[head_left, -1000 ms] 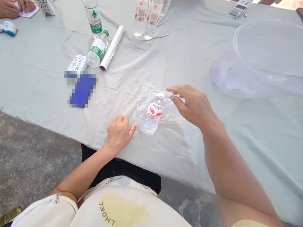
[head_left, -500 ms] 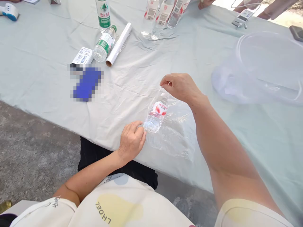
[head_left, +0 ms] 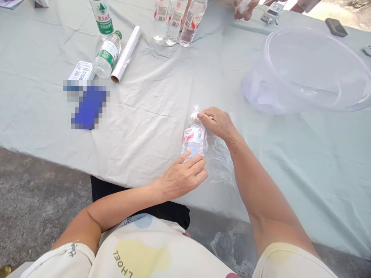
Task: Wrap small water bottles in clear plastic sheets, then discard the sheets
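Observation:
A small clear water bottle (head_left: 193,133) with a red-and-white label lies on the cloth, its white cap pointing away from me. Clear plastic film (head_left: 222,160) is around it and spreads flat to its right; a crinkled bit sticks up past the cap. My left hand (head_left: 185,173) has its thumb and fingertips on the bottle's base end. At the cap and neck, my right hand (head_left: 216,120) pinches the wrapped bottle with thumb and forefinger. Its other fingers are curled and partly hidden.
A roll of film (head_left: 126,54), a green-labelled bottle (head_left: 107,54) on its side, an upright one (head_left: 101,17) and a white box (head_left: 82,72) are at left. Several bottles (head_left: 175,21) stand at the back. A translucent tub (head_left: 313,73) is at right; another person's hands (head_left: 245,9) show beyond.
The bottle has rolled, so its label shows a different side. My left hand has moved right onto its base, and my right hand has come down to the cap. The view has shifted.

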`<state>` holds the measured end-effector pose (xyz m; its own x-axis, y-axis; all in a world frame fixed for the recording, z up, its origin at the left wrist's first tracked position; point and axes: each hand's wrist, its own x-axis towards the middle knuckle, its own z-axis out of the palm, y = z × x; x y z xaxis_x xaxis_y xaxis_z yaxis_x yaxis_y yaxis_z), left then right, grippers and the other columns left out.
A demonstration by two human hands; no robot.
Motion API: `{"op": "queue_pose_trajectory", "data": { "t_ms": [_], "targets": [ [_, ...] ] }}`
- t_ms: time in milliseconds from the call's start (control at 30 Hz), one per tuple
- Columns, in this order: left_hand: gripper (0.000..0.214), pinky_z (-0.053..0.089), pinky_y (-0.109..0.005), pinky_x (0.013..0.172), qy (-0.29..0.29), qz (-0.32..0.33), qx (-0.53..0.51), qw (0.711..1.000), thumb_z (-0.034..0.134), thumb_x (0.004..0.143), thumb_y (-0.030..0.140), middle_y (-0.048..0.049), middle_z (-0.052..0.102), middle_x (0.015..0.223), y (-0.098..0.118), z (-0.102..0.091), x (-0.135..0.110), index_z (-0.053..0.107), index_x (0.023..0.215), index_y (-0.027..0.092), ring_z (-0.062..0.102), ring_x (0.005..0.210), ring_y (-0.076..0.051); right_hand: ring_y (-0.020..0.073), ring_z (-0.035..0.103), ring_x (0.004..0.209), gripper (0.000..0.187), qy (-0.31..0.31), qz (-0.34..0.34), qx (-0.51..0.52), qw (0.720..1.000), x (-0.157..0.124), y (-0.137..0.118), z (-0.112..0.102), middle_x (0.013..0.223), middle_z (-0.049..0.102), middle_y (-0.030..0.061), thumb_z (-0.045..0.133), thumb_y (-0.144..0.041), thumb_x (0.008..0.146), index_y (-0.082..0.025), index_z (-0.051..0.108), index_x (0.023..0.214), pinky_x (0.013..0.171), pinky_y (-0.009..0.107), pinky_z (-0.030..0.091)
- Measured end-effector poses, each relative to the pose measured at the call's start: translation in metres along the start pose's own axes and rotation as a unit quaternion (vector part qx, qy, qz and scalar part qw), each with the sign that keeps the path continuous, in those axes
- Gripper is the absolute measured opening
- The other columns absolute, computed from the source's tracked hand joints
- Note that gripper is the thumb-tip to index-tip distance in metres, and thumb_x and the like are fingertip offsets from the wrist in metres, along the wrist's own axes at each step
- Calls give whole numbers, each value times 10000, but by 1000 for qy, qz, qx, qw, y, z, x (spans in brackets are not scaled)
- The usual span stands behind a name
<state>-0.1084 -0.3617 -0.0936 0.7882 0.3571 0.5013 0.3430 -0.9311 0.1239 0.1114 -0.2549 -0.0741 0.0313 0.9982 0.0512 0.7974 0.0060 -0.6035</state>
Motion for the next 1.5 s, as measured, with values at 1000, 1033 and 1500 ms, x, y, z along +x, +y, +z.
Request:
{"op": "queue_pose_trajectory", "data": {
  "t_ms": [1000,1033,1500],
  "targets": [
    [251,421,-300,669,-189,249,-307,899,526,997,415,-17,702,870,55,18,67,663,1005,206,653,773,-147,198,554,732,239,12,150,-67,986,-63,29,-76,773,591,37,618,-456,840,-222,665,829,696,343,428],
    [273,423,-290,664,-186,215,-319,904,494,1009,423,-12,706,871,47,12,60,659,1004,205,658,775,-142,199,550,727,255,24,179,-61,982,-67,31,-79,765,590,34,618,-470,835,-217,627,809,684,340,425],
    [162,516,-295,781,-205,-252,-507,799,537,922,301,-3,702,851,-25,-4,51,656,890,197,665,825,-147,211,500,733,228,-71,376,-163,909,-53,14,-82,841,527,51,595,-385,837,-229,428,831,677,366,410]
  ]
}}
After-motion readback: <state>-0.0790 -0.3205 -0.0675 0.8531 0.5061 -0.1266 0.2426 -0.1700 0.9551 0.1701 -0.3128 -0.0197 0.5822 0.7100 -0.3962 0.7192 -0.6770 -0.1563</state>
